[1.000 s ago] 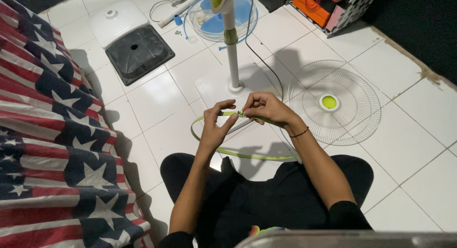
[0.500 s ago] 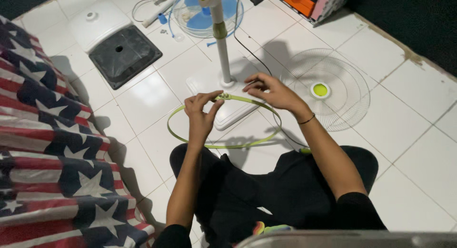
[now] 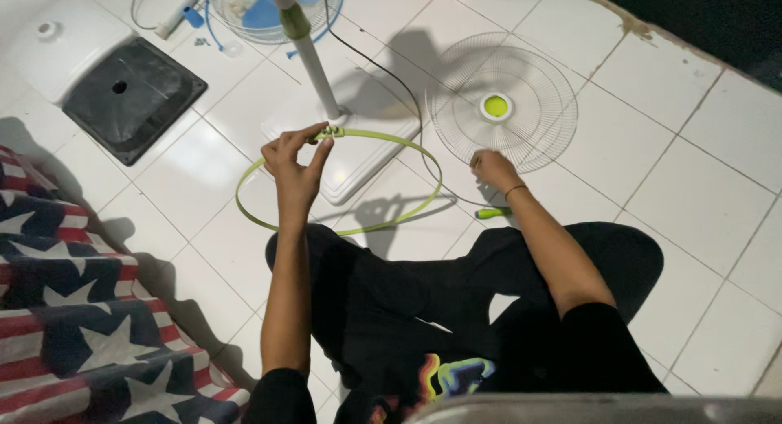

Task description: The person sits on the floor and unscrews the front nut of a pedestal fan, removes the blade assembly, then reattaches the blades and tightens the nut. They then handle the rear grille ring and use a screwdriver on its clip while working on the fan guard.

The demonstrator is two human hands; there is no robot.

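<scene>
My left hand pinches the clasp of a thin lime-green ring band, holding it up above the floor in front of my crossed legs. My right hand is off the ring and rests low on the tiles, at the near rim of a white wire fan guard with a lime centre cap. A small green-handled tool lies on the floor just below that hand. Whether the right fingers hold anything is hidden.
A white stand-fan pole rises from its flat white base, with a black cord trailing past. Another guard with blue blades lies farther back. A dark square plate sits at left, a striped starred cloth lower left.
My right hand has let go of the green ring and dropped right to the floor beside the wire guard. My left hand still holds the ring; the view has shifted.
</scene>
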